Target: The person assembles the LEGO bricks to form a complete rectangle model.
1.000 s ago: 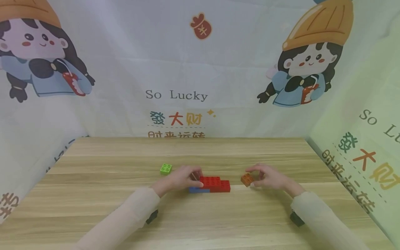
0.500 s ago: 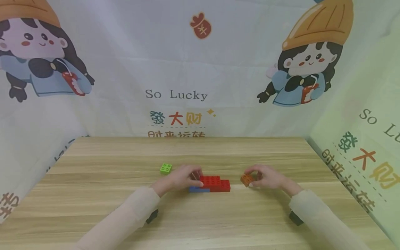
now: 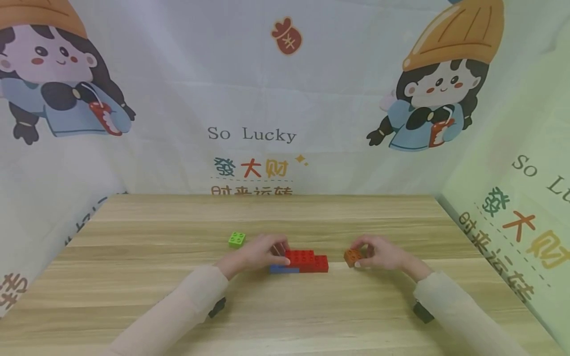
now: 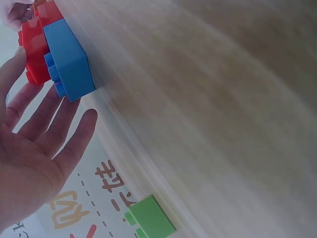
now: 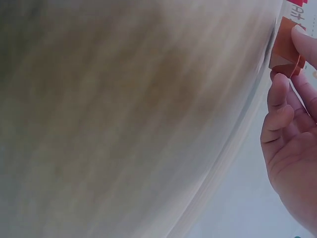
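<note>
A stepped block assembly lies mid-table: a red building brick (image 3: 302, 257) sits on top, over a blue brick (image 4: 72, 62) and a second red brick (image 3: 321, 263) side by side. My left hand (image 3: 263, 251) holds the left end of the upper red brick between thumb and fingers; the other fingers are spread beside the blue brick in the left wrist view. To the right, my right hand (image 3: 383, 252) pinches an orange brick (image 3: 352, 257) between thumb and fingers. In the right wrist view the orange brick (image 5: 285, 47) looks tilted; whether it touches the table is unclear.
A lime green brick (image 3: 237, 240) with studs up lies left of the assembly, behind my left wrist. Dark wrist devices (image 3: 423, 312) hang under both sleeves. A printed cloth (image 3: 249, 89) walls the wooden table (image 3: 285, 311) at the back and sides.
My right thumb and fingers have closed round the orange brick, which has turned slightly. The left hand and the red and blue assembly have stayed put.
</note>
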Demonstrator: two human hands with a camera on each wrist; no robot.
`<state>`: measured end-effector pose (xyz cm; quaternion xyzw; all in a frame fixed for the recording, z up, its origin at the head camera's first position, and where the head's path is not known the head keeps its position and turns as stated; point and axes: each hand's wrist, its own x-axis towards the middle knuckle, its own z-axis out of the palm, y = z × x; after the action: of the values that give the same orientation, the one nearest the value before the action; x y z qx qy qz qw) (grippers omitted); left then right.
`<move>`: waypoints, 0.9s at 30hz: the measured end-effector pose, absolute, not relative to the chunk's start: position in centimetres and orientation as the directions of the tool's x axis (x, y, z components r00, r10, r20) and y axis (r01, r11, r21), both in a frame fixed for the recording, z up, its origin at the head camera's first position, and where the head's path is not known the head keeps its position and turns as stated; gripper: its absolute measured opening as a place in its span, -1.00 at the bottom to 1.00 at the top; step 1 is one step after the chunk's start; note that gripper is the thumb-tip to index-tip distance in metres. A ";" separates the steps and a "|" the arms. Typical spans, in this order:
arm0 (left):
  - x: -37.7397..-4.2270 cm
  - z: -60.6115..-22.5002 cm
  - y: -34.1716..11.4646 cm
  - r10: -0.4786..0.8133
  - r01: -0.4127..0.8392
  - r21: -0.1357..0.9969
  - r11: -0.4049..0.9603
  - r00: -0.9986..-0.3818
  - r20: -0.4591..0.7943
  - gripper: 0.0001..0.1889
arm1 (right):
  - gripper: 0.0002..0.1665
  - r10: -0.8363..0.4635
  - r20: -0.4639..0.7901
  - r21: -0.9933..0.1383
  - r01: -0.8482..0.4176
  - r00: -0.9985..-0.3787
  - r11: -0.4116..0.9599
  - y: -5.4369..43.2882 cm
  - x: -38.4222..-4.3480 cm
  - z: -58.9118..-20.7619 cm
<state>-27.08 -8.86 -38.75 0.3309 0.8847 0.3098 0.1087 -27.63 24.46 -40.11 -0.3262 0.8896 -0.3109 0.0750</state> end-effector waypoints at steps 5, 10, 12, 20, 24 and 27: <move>-27.1 -38.8 -8.8 0.655 0.528 0.614 0.587 -0.755 0.023 -0.78 | -0.53 -0.616 0.083 -0.621 -0.524 -0.783 0.582 24.2 -27.2 -40.0; -27.1 -38.9 -8.8 0.657 0.537 0.608 0.584 -0.753 0.034 -0.79 | -0.54 -0.608 0.084 -0.635 -0.512 -0.790 0.578 23.8 -26.6 -39.9; -27.1 -38.9 -8.8 0.658 0.539 0.607 0.584 -0.753 0.035 -0.79 | -0.54 -0.610 0.086 -0.642 -0.512 -0.788 0.571 23.6 -26.4 -39.8; -27.1 -38.8 -8.8 0.649 0.531 0.601 0.598 -0.760 0.027 -0.78 | -0.53 -0.624 0.109 -0.637 -0.536 -0.774 0.554 22.4 -25.7 -39.4; -27.1 -38.9 -8.8 0.651 0.534 0.600 0.596 -0.758 0.027 -0.78 | -0.53 -0.616 0.106 -0.646 -0.525 -0.781 0.554 21.8 -25.3 -39.2; -27.1 -38.9 -8.8 0.650 0.531 0.600 0.598 -0.760 0.025 -0.78 | -0.54 -0.614 0.120 -0.645 -0.531 -0.780 0.549 21.2 -25.2 -39.0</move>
<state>-27.10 -8.83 -38.93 0.3323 0.8884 0.3010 0.0986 -25.16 21.24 -39.03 -0.3260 0.8781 -0.3452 0.0598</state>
